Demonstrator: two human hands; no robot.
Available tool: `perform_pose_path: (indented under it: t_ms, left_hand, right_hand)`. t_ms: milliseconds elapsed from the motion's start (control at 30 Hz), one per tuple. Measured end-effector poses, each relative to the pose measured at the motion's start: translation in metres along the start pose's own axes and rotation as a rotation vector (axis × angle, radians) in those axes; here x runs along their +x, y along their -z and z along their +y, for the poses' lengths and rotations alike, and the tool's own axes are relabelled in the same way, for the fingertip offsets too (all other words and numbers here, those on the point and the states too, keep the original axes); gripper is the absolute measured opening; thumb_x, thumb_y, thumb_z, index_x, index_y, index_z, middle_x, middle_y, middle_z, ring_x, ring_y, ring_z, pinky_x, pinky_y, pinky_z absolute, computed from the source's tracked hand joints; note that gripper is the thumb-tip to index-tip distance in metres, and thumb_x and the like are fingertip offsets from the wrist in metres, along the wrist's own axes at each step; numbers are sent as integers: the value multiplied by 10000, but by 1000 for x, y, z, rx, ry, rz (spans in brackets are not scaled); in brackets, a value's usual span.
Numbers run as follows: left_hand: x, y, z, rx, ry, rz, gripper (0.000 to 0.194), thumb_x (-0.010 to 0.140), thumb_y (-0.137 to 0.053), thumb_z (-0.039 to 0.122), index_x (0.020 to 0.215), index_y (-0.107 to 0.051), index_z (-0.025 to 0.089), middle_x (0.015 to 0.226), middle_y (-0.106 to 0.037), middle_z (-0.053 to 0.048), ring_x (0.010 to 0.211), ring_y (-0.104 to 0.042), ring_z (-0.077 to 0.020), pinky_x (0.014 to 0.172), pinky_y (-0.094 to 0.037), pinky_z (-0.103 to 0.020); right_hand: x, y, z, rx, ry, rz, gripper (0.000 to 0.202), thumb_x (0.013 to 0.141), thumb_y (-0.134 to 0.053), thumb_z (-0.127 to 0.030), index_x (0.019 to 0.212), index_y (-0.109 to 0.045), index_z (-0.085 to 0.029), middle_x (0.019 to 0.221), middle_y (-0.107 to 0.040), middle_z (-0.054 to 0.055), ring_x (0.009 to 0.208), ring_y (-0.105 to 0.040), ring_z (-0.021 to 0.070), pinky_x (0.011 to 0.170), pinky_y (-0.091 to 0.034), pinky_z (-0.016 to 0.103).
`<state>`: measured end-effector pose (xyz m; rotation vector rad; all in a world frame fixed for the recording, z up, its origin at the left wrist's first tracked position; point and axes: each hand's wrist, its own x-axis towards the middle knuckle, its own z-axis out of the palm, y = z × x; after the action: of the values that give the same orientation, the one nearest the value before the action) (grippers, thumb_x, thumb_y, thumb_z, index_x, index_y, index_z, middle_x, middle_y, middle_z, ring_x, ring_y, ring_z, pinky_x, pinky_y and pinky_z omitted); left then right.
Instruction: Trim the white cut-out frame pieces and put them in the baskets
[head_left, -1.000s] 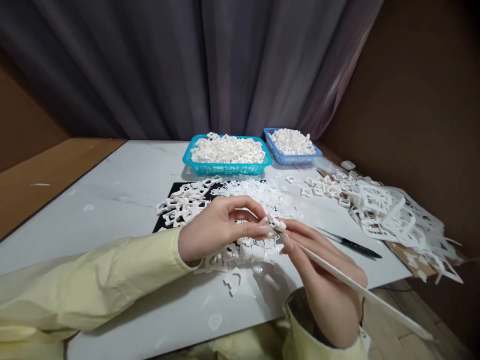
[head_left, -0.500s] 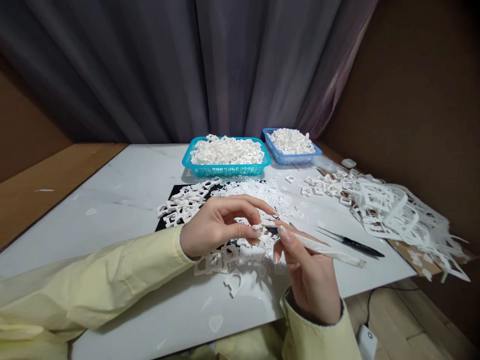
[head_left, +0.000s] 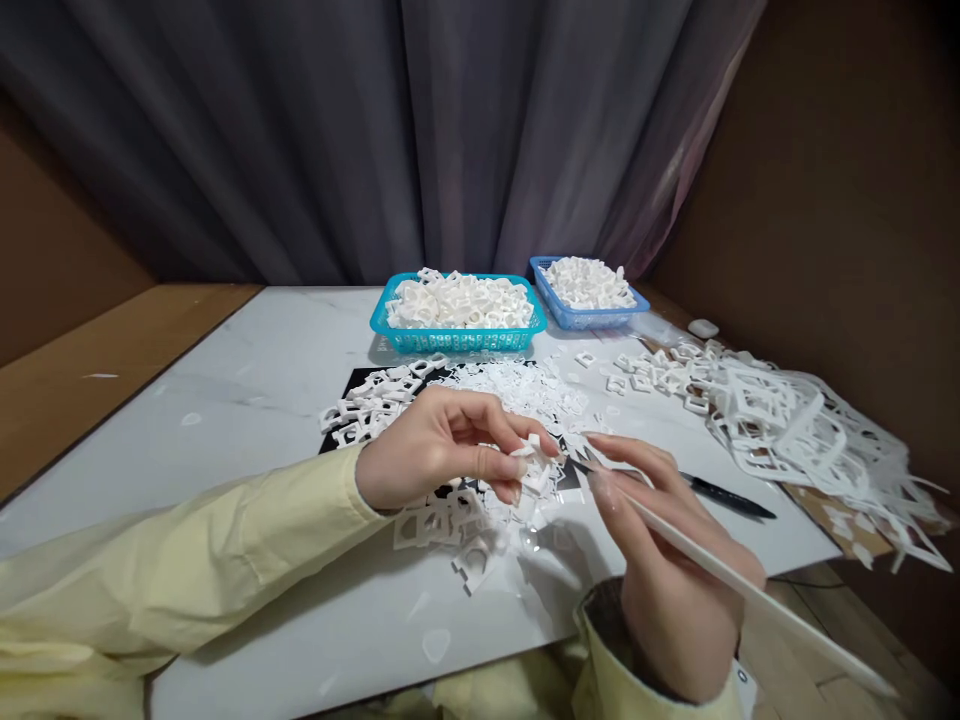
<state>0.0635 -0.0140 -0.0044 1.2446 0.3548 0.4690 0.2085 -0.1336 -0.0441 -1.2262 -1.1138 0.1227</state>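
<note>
My left hand (head_left: 442, 450) is closed, pinching a small white notched piece (head_left: 535, 468) between thumb and fingers above the pile. A slim white-handled knife (head_left: 757, 595) lies in my right hand (head_left: 667, 540), gripped near its dark pointed tip. The tip points toward the white piece, with a small gap between them. Beneath the hands, a black mat (head_left: 341, 432) is mostly covered by white frame-shaped pieces (head_left: 382, 393) at its left and small flat white scraps (head_left: 517, 385) at its middle. More white pieces (head_left: 474, 565) lie in front of the mat.
A teal basket (head_left: 457, 340) and a blue basket (head_left: 600, 318), both heaped with white pieces, stand at the back. A black-handled pointed tool (head_left: 731, 495) lies right of my hands. Tangled white strips (head_left: 810, 430) spread along the right edge of the marble-patterned table (head_left: 247, 400).
My right hand has drawn back to the right, and the knife's tip has come away from the piece. The knife's handle now slants down to the right. My left hand keeps its pinch.
</note>
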Motion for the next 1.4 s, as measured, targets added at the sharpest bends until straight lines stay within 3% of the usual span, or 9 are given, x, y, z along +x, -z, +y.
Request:
perform_pose_path:
  t_ms: [100,233,567,633,833,1100,1233,1400]
  left_hand:
    - [-2,0,1,-5,58,-10,115,684,-684,27,634,-599,86,917,-714,-76,538,-657,-104,558,-577,-227]
    - [-2,-2,1,-1,82,5,120,666,-696,29,620,-600,86,918,-721,-83,523,-662,-109,542,-571,-217]
    - [-4,-4,3,12,114,18,137,652,-711,52,611,-588,97,683,-716,-51,505,-662,-129,521,-550,-211]
    - [-4,-4,3,28,107,16,142,657,-711,62,612,-582,99,642,-706,-45,508,-664,-133,529,-549,-212]
    - [-3,-4,2,48,117,28,164,650,-723,91,598,-568,100,811,-732,-83,502,-661,-121,510,-545,-207]
    - [-3,-3,0,3,141,25,130,662,-705,64,611,-592,103,734,-732,-63,503,-672,-130,520,-550,-200]
    - [-2,-3,-1,-21,140,30,128,669,-691,36,615,-592,96,718,-729,-61,501,-672,-130,515,-553,-198]
    - [-1,-5,-3,-26,147,20,122,668,-694,40,622,-598,100,605,-704,-29,503,-670,-129,511,-546,-187]
  right_hand:
    - [5,4,-6,-35,171,-79,198,741,-645,-71,832,-706,-236,916,-693,41,828,-610,230,754,-475,437]
    - [12,7,-13,-94,295,-184,235,727,-636,-32,843,-684,-231,933,-713,40,871,-594,236,736,-479,430]
    - [14,9,-15,-157,363,-320,195,719,-654,-35,821,-631,-200,1006,-705,44,964,-569,245,777,-486,436]
    - [14,9,-15,-169,367,-329,189,726,-648,-39,815,-625,-203,1007,-705,38,963,-571,241,777,-480,427]
    - [15,4,-18,-209,403,-323,189,754,-606,-31,814,-612,-211,984,-712,34,924,-584,218,712,-457,378]
    - [13,1,-18,-329,483,-310,212,828,-537,-47,925,-587,-228,1008,-707,14,915,-602,199,773,-338,380]
    - [14,-2,-18,-447,509,-305,199,823,-550,-52,865,-613,-236,980,-714,-16,884,-609,191,743,-307,358]
    - [10,-6,-9,-519,542,-250,245,812,-559,-59,982,-599,-230,1043,-694,-6,924,-601,204,756,-314,373]
